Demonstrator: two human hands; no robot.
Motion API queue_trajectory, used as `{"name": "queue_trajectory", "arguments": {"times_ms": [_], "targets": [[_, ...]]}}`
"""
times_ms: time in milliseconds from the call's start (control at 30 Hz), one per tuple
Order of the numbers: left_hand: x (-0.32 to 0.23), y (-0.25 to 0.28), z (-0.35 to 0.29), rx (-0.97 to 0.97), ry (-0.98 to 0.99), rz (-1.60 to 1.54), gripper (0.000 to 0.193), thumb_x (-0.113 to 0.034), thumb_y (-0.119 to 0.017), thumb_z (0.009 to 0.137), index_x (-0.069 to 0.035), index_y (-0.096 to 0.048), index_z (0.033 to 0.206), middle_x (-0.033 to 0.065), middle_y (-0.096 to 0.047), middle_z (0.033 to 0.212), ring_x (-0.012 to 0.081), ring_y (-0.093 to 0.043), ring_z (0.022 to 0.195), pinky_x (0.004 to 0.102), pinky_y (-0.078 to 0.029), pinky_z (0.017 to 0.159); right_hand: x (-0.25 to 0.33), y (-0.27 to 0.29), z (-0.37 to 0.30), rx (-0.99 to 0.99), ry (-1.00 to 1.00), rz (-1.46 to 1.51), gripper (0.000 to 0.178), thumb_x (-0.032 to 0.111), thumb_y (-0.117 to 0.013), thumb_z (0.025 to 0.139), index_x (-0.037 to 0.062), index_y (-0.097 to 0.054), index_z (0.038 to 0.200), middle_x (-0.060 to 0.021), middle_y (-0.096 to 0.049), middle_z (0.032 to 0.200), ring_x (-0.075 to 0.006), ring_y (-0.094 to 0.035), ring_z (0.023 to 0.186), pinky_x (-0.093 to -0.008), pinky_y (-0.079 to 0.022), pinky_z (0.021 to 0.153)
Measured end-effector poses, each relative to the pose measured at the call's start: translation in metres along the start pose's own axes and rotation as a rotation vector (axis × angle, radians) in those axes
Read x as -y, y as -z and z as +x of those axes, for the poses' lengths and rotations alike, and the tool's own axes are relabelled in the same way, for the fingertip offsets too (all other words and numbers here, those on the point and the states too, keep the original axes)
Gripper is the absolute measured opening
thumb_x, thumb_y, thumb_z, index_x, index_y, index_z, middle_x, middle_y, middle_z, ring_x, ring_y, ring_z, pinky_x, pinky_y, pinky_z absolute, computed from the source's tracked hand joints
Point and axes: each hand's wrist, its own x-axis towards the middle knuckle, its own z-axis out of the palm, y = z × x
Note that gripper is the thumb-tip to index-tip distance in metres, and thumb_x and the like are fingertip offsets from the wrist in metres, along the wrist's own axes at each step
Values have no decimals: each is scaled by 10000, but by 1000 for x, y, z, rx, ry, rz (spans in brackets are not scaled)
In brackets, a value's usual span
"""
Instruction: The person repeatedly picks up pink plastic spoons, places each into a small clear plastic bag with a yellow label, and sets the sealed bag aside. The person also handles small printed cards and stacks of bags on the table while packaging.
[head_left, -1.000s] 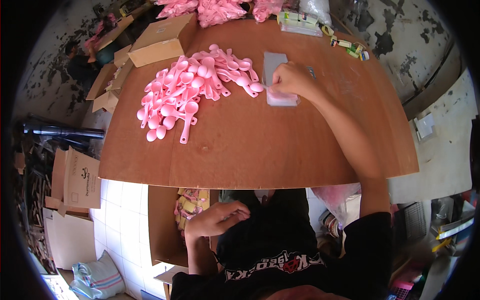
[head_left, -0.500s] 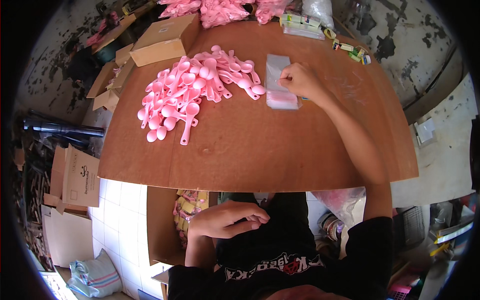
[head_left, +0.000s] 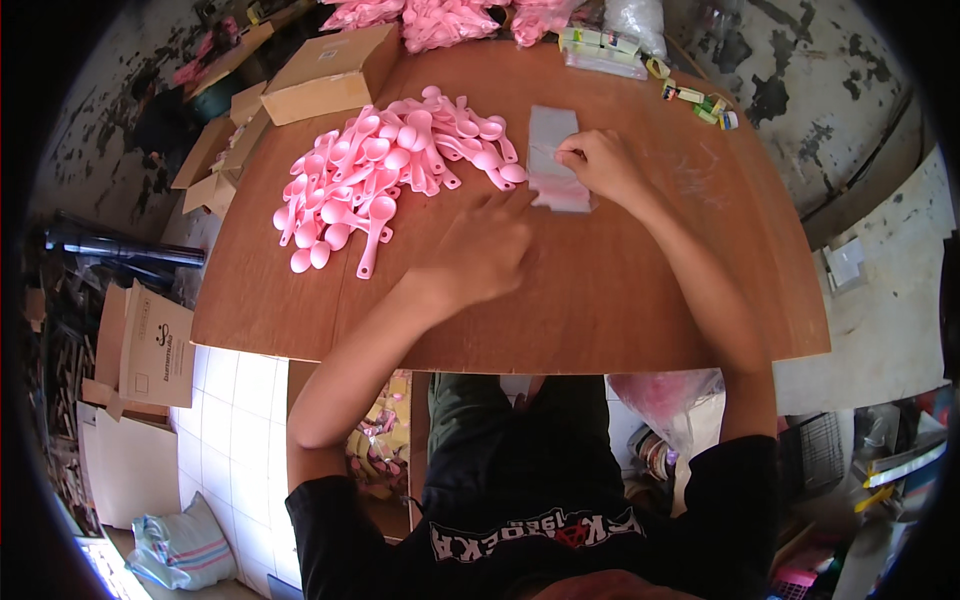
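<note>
Table (head_left: pixel 600 310), brown wood: we note its long near edge, bowed by the lens, with a broad span of open surface from there up to the bags.
Left hand (head_left: pixel 488 248): blurred, above the table, fingers toward the bags; we cannot tell its opening or hold.
Right hand (head_left: pixel 603 165): curled, thumb and forefinger close together at the bags; we cannot tell whether it grips one.
Clear plastic bags (head_left: pixel 552 125): flat stack, just right of the heap.
Pink spoons (head_left: pixel 375 150): loose heap, left of centre.
Cardboard box (head_left: pixel 325 78): behind the heap.
</note>
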Motion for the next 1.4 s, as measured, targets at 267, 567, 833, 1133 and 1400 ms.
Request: {"name": "queue_trajectory", "arguments": {"times_ms": [267,567,833,1133,1400], "targets": [[34,-54,72,130,99,53,662,-383,-596,919,-7,-400,1428,180,-402,1476,336,-375,1378,505,-274,1153,14,17,-4,-360,101,4,130,138,-641,862,22,-693,888,-168,-663,812,-348,-651,716,-423,-503,651],[7,-5,26,-563,-41,-125,672,-125,-745,758,-64,-457,1362,142,-401,1452,321,-316,1412,543,-204,1167,103,52,-85,13,278,57,122,140,-654,862,22,-654,828,-149,-631,812,-356,-619,756,-444,-495,688],[-2,21,-15,-312,152,-830,153,55,-677,832,21,-690,980,82,-708,950,148,-680,880,318,-550,831,64,64,-77,-6,1,115,131,83,-658,847,30,-697,960,-141,-665,878,-318,-657,822,-407,-517,719],[8,16,-21,-536,207,-1244,243,0,-682,888,22,-634,1125,73,-701,972,79,-644,851,224,-555,705,-19,42,-78,-56,38,-74,158,25,-655,836,-21,-680,984,-171,-674,967,-354,-656,835,-399,-522,760],[16,19,-34,-632,305,-1358,240,-80,-662,933,29,-646,1147,49,-722,967,52,-623,836,221,-497,770,-22,38,-75,-276,30,-339,123,150,-588,923,38,-637,909,-141,-648,901,-369,-648,830,-474,-518,700]]}}
